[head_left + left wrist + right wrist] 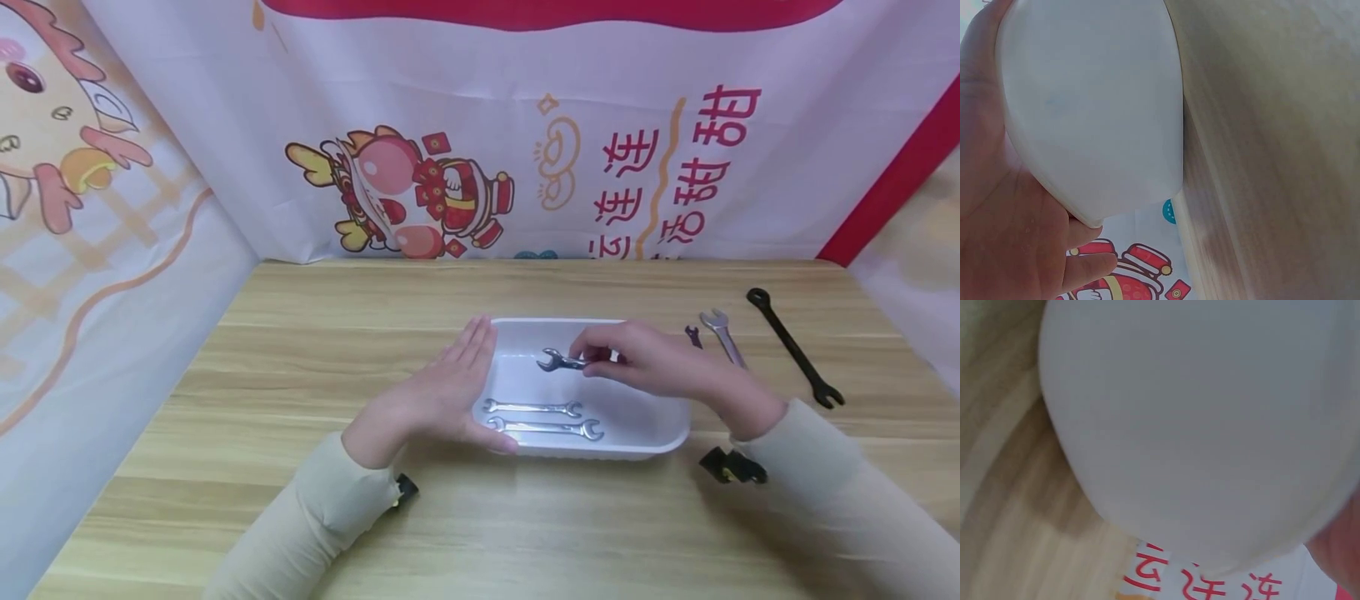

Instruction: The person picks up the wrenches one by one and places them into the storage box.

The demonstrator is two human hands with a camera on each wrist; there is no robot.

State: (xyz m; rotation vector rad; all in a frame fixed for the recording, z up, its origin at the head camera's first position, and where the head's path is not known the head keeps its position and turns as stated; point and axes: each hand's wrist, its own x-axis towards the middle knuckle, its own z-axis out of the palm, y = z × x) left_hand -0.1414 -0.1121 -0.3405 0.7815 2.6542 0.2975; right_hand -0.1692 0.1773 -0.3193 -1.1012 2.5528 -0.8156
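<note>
A white plastic tray (600, 452) sits on the wooden table in the head view. My left hand (442, 396) rests against its left end, fingers straight along the side and thumb on the near rim; its palm (1010, 231) lies by the tray wall (1091, 112) in the left wrist view. Over the tray, my right hand (648, 360) pinches a silver open-end wrench (553, 361), its other end hidden by the fingers. Two silver double open-end wrenches, a thinner one (531, 408) and a thicker one (551, 428), lie side by side on the tray floor. Tray wall (1191, 425) fills most of the right wrist view.
Right of the tray lie a small dark wrench (693, 336), a silver wrench (722, 333) partly behind the right forearm, and a long black wrench (795, 348). A printed cloth (480, 83) hangs behind the table's far edge.
</note>
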